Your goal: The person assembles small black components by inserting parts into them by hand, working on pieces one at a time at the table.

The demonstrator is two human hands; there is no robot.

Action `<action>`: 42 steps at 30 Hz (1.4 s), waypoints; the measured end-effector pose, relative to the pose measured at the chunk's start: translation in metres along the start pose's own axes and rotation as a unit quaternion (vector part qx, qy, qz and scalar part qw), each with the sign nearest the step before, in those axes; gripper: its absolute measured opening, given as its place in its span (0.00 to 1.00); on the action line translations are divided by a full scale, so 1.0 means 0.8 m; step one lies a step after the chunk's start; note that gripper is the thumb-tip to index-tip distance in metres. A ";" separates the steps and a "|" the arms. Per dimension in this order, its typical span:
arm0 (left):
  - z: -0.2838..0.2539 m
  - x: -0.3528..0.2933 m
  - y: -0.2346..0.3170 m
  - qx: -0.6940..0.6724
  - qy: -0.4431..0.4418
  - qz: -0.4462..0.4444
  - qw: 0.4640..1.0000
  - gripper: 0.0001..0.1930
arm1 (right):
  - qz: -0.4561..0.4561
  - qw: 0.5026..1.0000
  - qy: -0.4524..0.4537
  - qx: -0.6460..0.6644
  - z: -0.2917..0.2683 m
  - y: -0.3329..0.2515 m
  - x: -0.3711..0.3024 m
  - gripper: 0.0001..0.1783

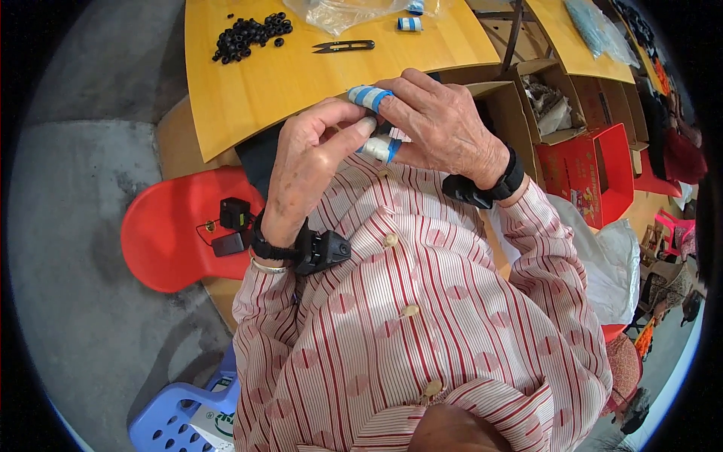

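Observation:
My left hand [305, 154] and my right hand [444, 124] meet in front of my chest, by the table's near edge. Blue-and-white tape [369, 97] is wrapped round a finger of the right hand, and a second taped wrap [381, 148] covers its thumb. The left thumb and fingers are pinched together against the right fingertips. Whatever lies between them is too small or hidden to make out. Beyond the hands, a heap of small black ring-like pieces [248, 38] lies on the yellow table [301, 83], with black thread snips [343, 47] beside it.
A clear plastic bag [339, 13] and a small blue-and-white roll [409, 24] rest at the table's far side. Cardboard boxes [553, 98] and a red box [595, 177] stand to the right. At left is a red stool [162, 233] with small black devices on it.

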State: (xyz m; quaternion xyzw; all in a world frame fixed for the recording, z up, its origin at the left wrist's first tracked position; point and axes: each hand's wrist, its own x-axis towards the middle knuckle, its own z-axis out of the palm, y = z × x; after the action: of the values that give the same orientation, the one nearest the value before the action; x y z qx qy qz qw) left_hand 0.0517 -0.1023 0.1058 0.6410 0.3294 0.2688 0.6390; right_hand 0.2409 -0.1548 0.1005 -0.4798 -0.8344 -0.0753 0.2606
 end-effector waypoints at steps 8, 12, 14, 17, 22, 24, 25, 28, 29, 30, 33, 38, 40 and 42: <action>0.000 0.000 -0.001 -0.017 0.004 -0.006 1.000 0.11 | 0.008 1.000 0.029 -0.001 0.000 -0.004 0.000 0.27; 0.000 0.001 0.000 0.004 -0.006 -0.004 1.000 0.11 | -0.002 0.999 0.034 -0.004 0.000 -0.001 -0.001 0.26; -0.001 0.001 0.000 0.012 -0.009 -0.001 1.000 0.11 | 0.000 1.000 0.027 -0.001 -0.001 -0.001 -0.001 0.25; 0.000 0.001 0.001 0.010 -0.010 0.003 1.000 0.11 | -0.006 0.999 0.037 0.009 -0.001 0.001 -0.002 0.24; 0.003 0.000 0.001 -0.013 0.002 0.008 1.000 0.11 | -0.003 0.999 0.035 0.018 0.000 0.002 -0.005 0.27; 0.003 0.000 0.003 -0.005 -0.006 0.005 1.000 0.11 | 0.000 0.999 0.034 0.017 0.001 0.001 -0.004 0.28; 0.003 0.000 0.005 -0.006 -0.006 0.005 1.000 0.11 | 0.002 0.999 0.034 0.017 0.001 0.000 -0.004 0.28; 0.001 0.000 0.005 0.029 -0.004 0.009 1.000 0.11 | 0.000 1.000 0.025 0.007 0.004 0.000 -0.001 0.28; 0.001 0.000 0.005 0.027 -0.006 0.005 1.000 0.11 | 0.001 1.000 0.026 0.006 0.003 0.001 -0.002 0.28; 0.002 0.000 0.005 0.025 -0.008 0.001 1.000 0.11 | -0.003 0.999 0.037 0.011 0.002 0.002 -0.004 0.27; 0.004 -0.001 0.003 0.007 -0.012 -0.007 1.000 0.11 | -0.009 0.998 0.054 0.017 0.003 0.004 -0.004 0.25; 0.001 -0.004 0.003 -0.061 -0.044 -0.041 0.996 0.13 | -0.004 0.998 0.053 0.034 0.002 0.008 -0.006 0.21; 0.000 -0.009 0.009 -0.105 -0.065 -0.062 0.990 0.15 | -0.005 0.999 0.045 0.025 0.000 0.009 -0.008 0.22; -0.002 -0.013 0.013 -0.136 -0.044 -0.091 0.986 0.17 | 0.000 0.999 0.043 0.023 -0.001 0.009 -0.009 0.23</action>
State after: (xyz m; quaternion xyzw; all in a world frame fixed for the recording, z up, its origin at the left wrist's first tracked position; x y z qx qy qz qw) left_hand 0.0447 -0.1092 0.1167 0.5265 0.3183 0.2239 0.7559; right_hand 0.2504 -0.1565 0.0962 -0.4696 -0.8240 -0.0766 0.3075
